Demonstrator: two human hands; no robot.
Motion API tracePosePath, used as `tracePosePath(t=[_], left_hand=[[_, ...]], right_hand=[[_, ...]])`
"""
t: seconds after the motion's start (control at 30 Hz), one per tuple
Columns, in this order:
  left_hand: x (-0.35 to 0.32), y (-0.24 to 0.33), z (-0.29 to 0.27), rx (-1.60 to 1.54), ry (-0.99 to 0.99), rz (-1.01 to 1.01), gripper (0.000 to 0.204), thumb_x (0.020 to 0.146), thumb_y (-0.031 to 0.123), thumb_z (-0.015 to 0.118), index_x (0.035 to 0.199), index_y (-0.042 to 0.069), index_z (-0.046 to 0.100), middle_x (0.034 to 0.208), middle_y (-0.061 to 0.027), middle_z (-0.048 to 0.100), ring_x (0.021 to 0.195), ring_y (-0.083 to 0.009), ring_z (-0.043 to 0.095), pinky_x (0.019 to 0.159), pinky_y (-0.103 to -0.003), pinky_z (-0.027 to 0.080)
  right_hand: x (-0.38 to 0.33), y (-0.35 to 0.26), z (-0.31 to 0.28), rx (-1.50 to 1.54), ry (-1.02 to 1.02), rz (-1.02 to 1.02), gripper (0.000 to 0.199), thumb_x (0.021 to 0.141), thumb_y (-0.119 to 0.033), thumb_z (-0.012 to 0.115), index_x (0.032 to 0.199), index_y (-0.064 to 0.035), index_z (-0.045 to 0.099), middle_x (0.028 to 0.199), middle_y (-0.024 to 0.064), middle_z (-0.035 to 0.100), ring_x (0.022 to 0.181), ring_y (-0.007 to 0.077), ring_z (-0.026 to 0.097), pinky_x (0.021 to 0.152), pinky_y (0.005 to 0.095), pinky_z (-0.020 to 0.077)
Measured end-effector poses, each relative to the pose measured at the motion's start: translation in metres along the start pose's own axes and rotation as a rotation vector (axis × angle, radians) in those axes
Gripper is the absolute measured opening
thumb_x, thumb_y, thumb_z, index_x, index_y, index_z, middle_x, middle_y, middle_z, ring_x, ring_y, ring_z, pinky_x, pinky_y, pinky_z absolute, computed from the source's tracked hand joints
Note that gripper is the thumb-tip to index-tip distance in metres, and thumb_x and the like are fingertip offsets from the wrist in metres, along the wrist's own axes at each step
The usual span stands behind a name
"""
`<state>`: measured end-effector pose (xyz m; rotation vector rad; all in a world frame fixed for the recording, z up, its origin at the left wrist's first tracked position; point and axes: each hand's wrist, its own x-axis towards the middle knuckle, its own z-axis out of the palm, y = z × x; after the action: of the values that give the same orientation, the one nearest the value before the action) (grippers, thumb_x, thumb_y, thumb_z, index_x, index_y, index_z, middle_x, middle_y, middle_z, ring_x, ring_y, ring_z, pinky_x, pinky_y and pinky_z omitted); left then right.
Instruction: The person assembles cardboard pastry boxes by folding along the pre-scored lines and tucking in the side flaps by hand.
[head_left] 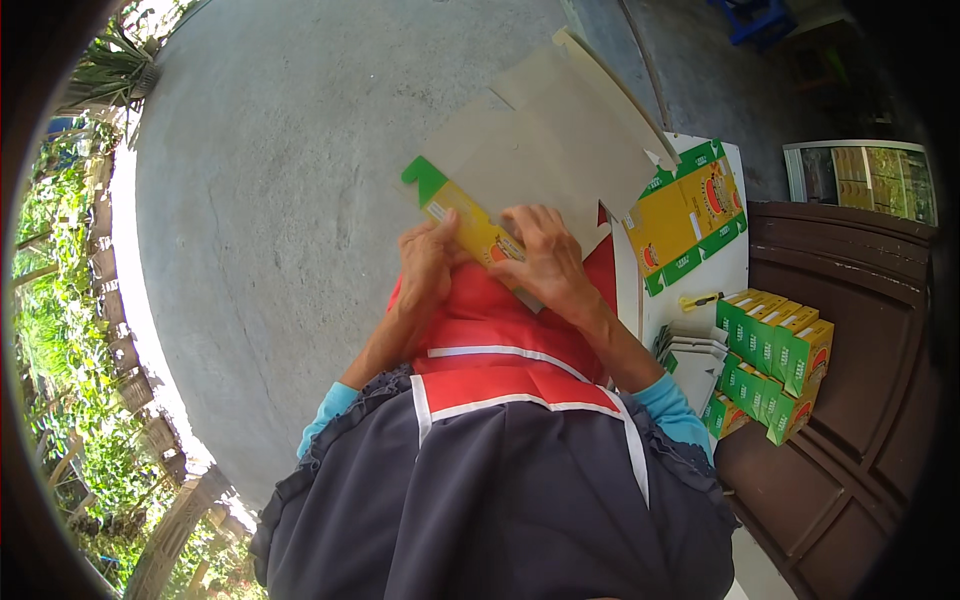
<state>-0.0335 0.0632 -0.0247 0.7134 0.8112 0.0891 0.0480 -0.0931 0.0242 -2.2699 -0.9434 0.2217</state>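
Both of my hands hold one flat, unfolded carton blank (540,150) above my lap. Its inner side is plain grey-beige and faces me; a yellow and green printed flap shows at its lower left. My left hand (428,262) grips the printed flap from the left. My right hand (545,258) presses fingers onto the same flap and the lower edge of the blank. My lap is covered by a red and dark apron (510,400).
To my right, a white surface (728,275) bears a flat printed carton (688,215), a small yellow cutter (700,299), folded blanks (695,360) and several finished green and yellow boxes (775,365). A dark brown wooden bench (850,400) lies further right. Grey concrete floor (280,200) spreads ahead.
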Motion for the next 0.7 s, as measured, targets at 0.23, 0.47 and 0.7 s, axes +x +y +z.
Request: tracePosePath(t=[0.23,0.47,0.7], left_hand=[[0.01,0.002,0.004,0.063,-0.008,0.033,0.031,0.095,0.019,0.062,0.106,-0.01,0.06,0.101,-0.0214,0.068,0.087,-0.0283,0.071,0.072,-0.036,0.061],[0.036,0.034,0.014,0.287,-0.075,0.163,0.031,0.097,0.024,0.057,0.096,-0.006,0.065,0.083,-0.0103,0.066,0.063,-0.0157,0.061,0.054,-0.028,0.05],[0.065,0.046,0.05,0.803,0.06,0.697,0.042,0.092,0.036,0.06,0.097,-0.005,0.063,0.081,-0.0084,0.063,0.073,-0.0151,0.057,0.063,-0.031,0.048]], right_hand=[[-0.006,0.003,0.006,-0.153,0.101,0.093,0.07,0.051,-0.021,0.091,0.107,-0.008,0.05,0.091,0.0112,0.057,0.085,0.032,0.06,0.077,0.0424,0.0477],[0.014,-0.04,0.04,0.087,0.102,0.111,0.046,0.072,-0.015,0.08,0.108,-0.0049,0.053,0.095,0.0168,0.063,0.082,0.0379,0.063,0.065,0.045,0.0506],[0.014,-0.04,0.059,0.348,0.078,-0.024,0.027,0.082,-0.006,0.07,0.105,-0.0044,0.057,0.082,0.0149,0.064,0.073,0.033,0.064,0.063,0.0419,0.0501]])
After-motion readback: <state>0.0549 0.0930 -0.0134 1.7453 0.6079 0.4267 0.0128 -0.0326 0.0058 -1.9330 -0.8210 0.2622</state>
